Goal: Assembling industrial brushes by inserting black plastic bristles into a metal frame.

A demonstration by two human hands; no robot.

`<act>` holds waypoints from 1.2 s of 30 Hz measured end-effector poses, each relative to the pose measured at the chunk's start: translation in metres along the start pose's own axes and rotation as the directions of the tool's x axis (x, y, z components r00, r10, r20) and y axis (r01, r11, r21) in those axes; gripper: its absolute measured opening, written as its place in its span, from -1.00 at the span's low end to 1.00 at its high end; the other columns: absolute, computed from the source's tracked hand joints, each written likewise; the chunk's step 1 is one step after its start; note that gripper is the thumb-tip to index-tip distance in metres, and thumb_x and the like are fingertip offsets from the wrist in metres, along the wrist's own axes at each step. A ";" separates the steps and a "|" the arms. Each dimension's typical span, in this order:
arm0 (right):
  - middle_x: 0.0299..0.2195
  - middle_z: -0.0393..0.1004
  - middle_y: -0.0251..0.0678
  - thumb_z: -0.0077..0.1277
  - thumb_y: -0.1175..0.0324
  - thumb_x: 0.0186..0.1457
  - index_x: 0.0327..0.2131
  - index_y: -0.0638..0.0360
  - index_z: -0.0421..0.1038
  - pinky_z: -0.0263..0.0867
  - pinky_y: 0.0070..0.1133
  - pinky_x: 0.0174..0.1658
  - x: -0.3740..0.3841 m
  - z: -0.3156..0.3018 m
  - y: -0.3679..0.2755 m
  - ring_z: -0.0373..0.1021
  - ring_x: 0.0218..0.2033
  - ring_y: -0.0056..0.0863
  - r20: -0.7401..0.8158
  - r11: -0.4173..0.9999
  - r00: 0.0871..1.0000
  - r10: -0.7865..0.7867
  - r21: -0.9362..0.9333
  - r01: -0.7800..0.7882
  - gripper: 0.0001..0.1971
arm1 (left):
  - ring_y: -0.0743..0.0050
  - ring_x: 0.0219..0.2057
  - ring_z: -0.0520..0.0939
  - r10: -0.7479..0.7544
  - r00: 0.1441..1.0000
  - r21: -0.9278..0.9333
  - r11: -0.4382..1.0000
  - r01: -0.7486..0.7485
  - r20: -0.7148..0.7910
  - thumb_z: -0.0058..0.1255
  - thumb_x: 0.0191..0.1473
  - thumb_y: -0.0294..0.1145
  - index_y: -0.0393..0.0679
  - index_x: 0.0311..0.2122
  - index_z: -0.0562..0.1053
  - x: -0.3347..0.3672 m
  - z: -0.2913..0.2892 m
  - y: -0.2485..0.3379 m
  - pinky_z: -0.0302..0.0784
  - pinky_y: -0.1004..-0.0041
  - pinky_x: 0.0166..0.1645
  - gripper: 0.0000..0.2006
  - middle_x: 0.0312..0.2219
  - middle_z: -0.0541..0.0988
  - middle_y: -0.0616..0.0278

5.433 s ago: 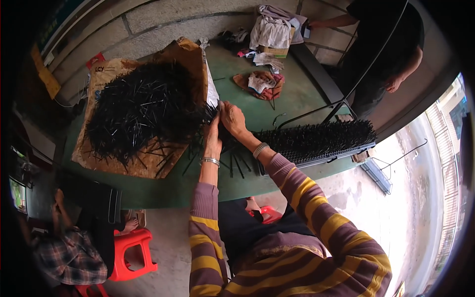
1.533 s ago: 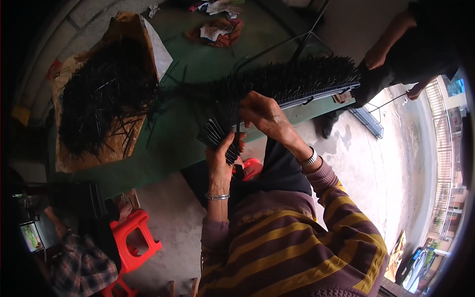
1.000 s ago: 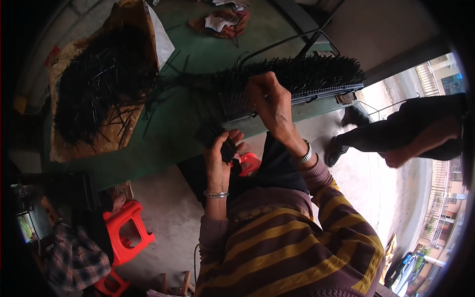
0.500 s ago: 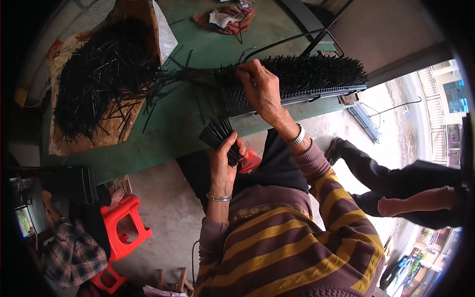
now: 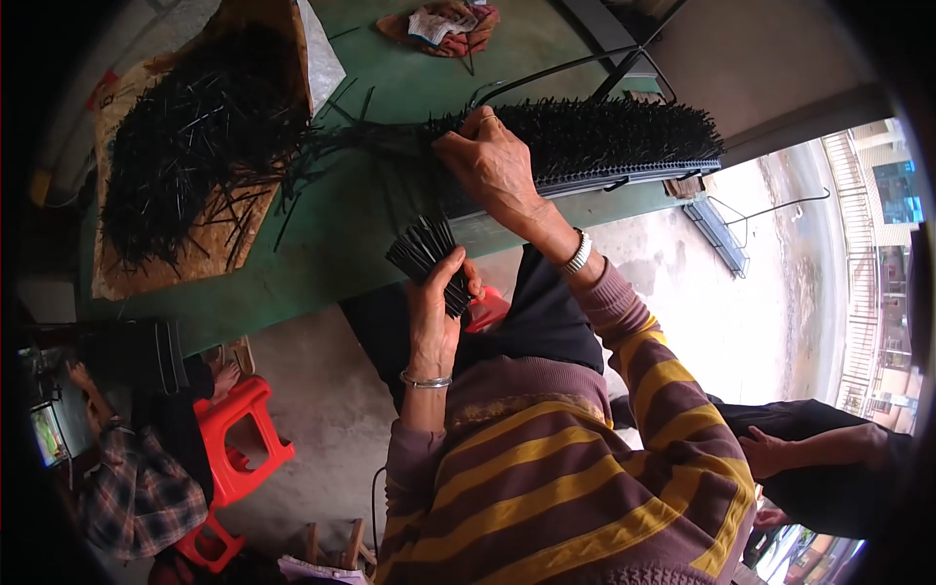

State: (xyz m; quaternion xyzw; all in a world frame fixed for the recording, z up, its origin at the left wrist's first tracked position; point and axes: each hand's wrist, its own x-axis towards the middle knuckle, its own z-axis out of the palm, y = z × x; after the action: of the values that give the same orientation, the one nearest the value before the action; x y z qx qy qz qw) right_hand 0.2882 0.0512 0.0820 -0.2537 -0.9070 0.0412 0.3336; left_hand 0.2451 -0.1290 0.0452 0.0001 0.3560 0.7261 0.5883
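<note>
My left hand [image 5: 436, 302] is closed around a fanned bundle of thin black strips [image 5: 419, 246], held just off the table's front edge. Beyond it, my right hand [image 5: 497, 175] is pinched at the left end of a long, dark perforated bar [image 5: 614, 175]. Dense black bristles [image 5: 604, 135] stand along this bar's top, like a long brush. Whatever lies between the right fingertips is hidden from view. A large heap of loose black strips [image 5: 195, 146] covers a brown sheet [image 5: 210, 255] at the left of the table.
The green table [image 5: 341, 263] carries scattered strips, a reddish cloth [image 5: 468, 39] and a black metal frame [image 5: 556, 73] behind the bar. A red stool [image 5: 239, 478] and a seated person [image 5: 146, 487] are at lower left. Another person [image 5: 819, 468] is at right.
My right hand has shifted left along the bar toward its left end. The left hand keeps the bundle almost in place. The person at right has moved nearer the lower edge.
</note>
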 end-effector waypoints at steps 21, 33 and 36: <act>-0.47 0.45 -0.33 0.03 0.58 0.13 -0.28 0.22 0.39 0.32 -0.64 -0.44 -0.006 -0.024 0.003 0.38 -0.53 -0.61 -0.154 0.865 0.959 0.237 0.483 -0.136 -0.91 | 0.40 -0.48 0.58 0.010 0.998 -0.004 1.000 -0.010 -0.066 0.12 0.14 -0.35 -0.16 -0.22 0.45 0.001 0.011 0.010 0.55 0.38 -0.40 -0.84 -0.50 0.53 0.21; -0.46 0.46 -0.30 0.03 0.61 0.10 -0.27 0.17 0.43 0.30 -0.60 -0.45 -0.009 -0.007 0.007 0.38 -0.52 -0.51 -0.178 0.893 0.964 0.196 0.439 -0.100 -0.87 | 0.54 -0.58 0.42 0.077 0.997 -0.016 0.997 -0.077 0.017 0.10 0.16 -0.32 -0.18 -0.33 0.42 -0.002 0.015 0.006 0.36 0.49 -0.44 -0.84 -0.62 0.40 0.32; -0.40 0.44 -0.29 0.09 0.59 0.06 -0.29 0.13 0.46 0.32 -0.57 -0.44 -0.012 0.001 0.011 0.41 -0.48 -0.43 -0.088 0.901 0.981 0.175 0.417 -0.124 -0.85 | 0.55 -0.57 0.42 0.044 0.999 -0.024 0.999 -0.043 0.023 0.09 0.16 -0.32 -0.18 -0.36 0.42 -0.001 0.010 0.003 0.36 0.50 -0.44 -0.83 -0.62 0.41 0.31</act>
State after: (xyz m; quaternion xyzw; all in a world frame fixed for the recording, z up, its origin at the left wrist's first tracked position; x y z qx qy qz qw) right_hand 0.3001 0.0549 0.0722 -0.2493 -0.8337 0.2397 0.4305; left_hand 0.2470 -0.1250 0.0543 0.0093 0.3405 0.7427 0.5765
